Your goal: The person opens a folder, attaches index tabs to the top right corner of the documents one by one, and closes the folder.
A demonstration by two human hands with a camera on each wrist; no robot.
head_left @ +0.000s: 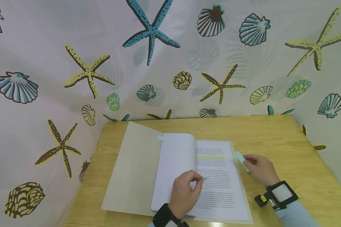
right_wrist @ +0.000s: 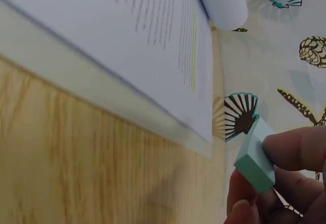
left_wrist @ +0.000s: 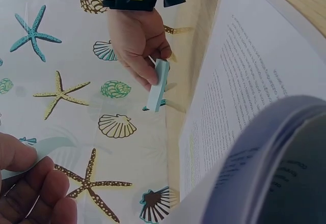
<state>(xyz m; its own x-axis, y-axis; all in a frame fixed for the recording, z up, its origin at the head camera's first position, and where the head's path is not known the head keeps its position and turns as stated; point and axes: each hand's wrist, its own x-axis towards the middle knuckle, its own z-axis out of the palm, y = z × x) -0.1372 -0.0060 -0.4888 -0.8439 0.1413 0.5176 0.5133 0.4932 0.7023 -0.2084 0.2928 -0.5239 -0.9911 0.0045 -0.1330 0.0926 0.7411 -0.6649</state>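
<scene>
Already one line on the right-hand page [head_left: 216, 176] had been marked with a yellow highlight [head_left: 209, 157], and one pale blue tab [head_left: 160, 137] was stuck at the top of the turned pages. The document [head_left: 187, 176] lay open on the wooden table [head_left: 272, 135], inside its opened grey cover [head_left: 130, 176]. A sheaf of pages [head_left: 173, 164] was held turned over by the left hand [head_left: 184, 194], thumb and forefinger pinched at the sheaf's edge near the spine. A small pad of pale blue sticky tabs [head_left: 242, 160] was gripped between the fingertips of the right hand [head_left: 261, 170], just off the right edge of the page and apart from the paper (the wrist view showed it as a thick little block, so many tabs were left on it). No tab was seen yet beside the highlighted line, and no tab had been peeled free. By that reckoning the marking seemed partly done: the line was found and coloured, while its flag remained to be pulled and placed. Counted: one document, one highlight, one stuck tab, one pad, two hands, each with a wrist camera.
</scene>
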